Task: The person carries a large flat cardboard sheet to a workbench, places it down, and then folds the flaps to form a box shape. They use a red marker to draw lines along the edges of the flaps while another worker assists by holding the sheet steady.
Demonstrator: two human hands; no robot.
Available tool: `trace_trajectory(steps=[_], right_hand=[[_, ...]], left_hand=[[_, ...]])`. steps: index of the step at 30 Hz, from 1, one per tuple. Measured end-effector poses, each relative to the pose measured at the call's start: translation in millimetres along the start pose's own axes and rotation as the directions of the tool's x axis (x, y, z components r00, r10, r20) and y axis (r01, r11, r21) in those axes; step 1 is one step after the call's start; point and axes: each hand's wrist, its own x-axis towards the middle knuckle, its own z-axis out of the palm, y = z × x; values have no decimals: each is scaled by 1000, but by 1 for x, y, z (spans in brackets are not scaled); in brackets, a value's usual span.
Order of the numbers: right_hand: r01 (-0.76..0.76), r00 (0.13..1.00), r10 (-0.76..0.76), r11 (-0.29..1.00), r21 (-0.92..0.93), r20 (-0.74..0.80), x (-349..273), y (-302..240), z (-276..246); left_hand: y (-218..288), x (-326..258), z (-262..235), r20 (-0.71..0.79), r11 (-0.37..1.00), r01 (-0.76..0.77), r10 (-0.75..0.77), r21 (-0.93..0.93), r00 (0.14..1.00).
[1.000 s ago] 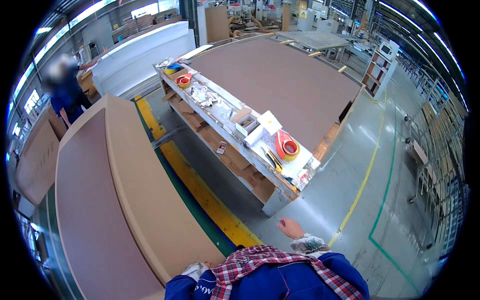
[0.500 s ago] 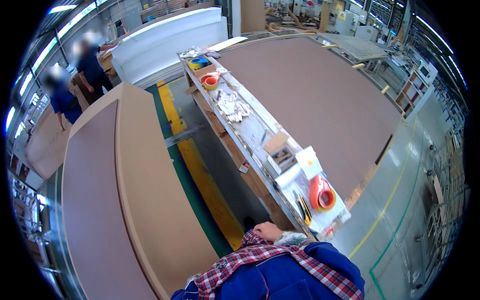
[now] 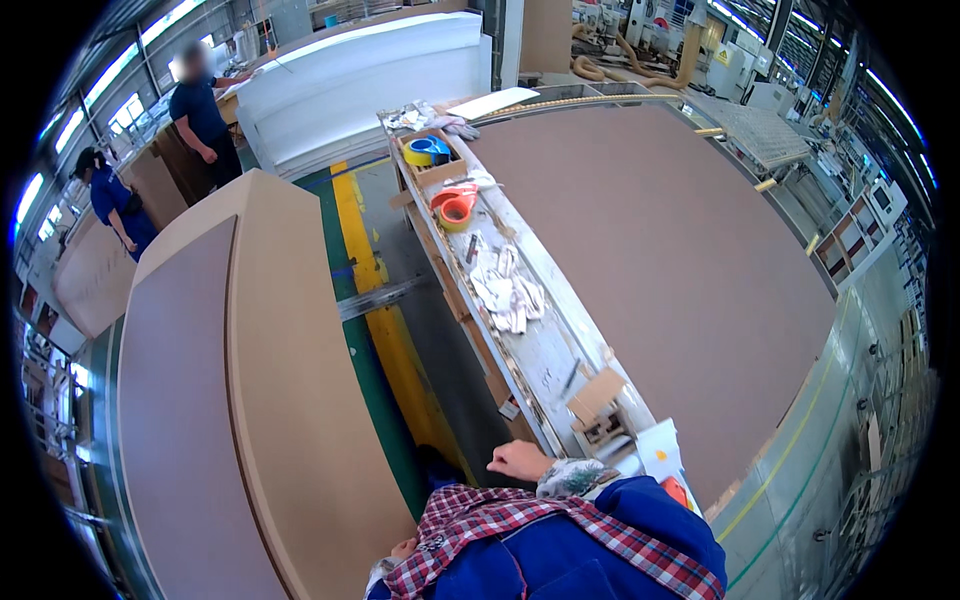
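My right hand (image 3: 520, 461) hangs by the long side of a narrow workbench (image 3: 560, 225), its fingers curled in and nothing seen in them. My left hand (image 3: 404, 547) shows only in part beside the checked apron, near a tan board stack (image 3: 290, 330); its fingers are mostly hidden. Nearest the right hand on the bench is a small cardboard box (image 3: 597, 395) with its flap up. Farther along lie crumpled white gloves (image 3: 506, 290), an orange tape dispenser (image 3: 456, 208) and a blue and yellow tape dispenser (image 3: 427, 151) in an open carton.
A large brown panel (image 3: 650, 260) lies right of the bench. Between bench and stack runs a floor strip with a yellow stripe (image 3: 405, 365). White stacked boards (image 3: 360, 90) stand ahead. Two co-workers, one in dark clothes (image 3: 200, 115), are at the far left.
I have moved forward along the bench, so its items sit nearer. The cutter has left view at the near end. My left hand has come partly into view; my right hand has swung slightly left.
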Motion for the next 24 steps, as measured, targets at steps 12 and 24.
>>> trace_trajectory(steps=[12,24], right_hand=[[-24,991,47,984,175,-125,210,-42,-90],[-74,803,-40,983,-167,-595,475,71,-303]], left_hand=[[176,148,-167,-70,984,60,-73,-169,995],[324,206,-228,-185,749,-47,-102,-661,977]])
